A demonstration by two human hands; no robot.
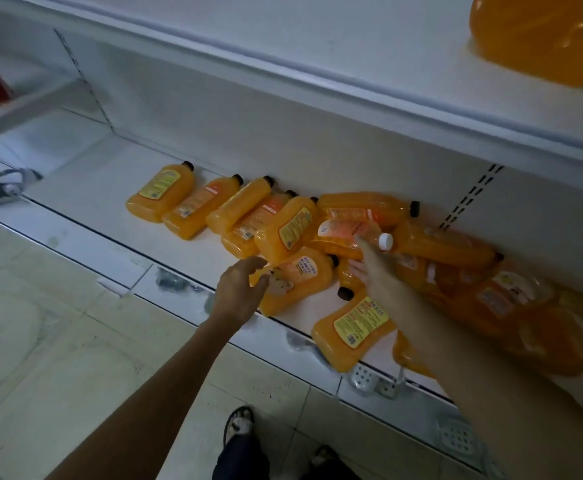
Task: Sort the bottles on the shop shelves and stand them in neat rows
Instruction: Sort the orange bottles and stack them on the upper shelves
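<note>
Head view looks down on the bottom shelf (85, 188), where the orange bottles (160, 195) all lie flat, none upright. The left hand (240, 289) hovers with its fingers loosely spread and holds nothing, fingertips just beside a black-capped bottle (300, 278) lying directly ahead of it. The right hand (373, 268) reaches deeper into the heap with fingers stretched out, gripping nothing. Its tips are at a white-capped bottle (349, 233), though blur hides whether they touch.

Beyond and left of the left hand, several bottles lie side by side, caps towards the back wall. Right of the right forearm, more bottles are piled on one another, blurred. Below the right wrist, a yellow-labelled bottle (352, 327) lies at the shelf's front edge. Nearer the person than both hands, a sandalled foot (238, 424) stands on the tiled floor (40, 341).
</note>
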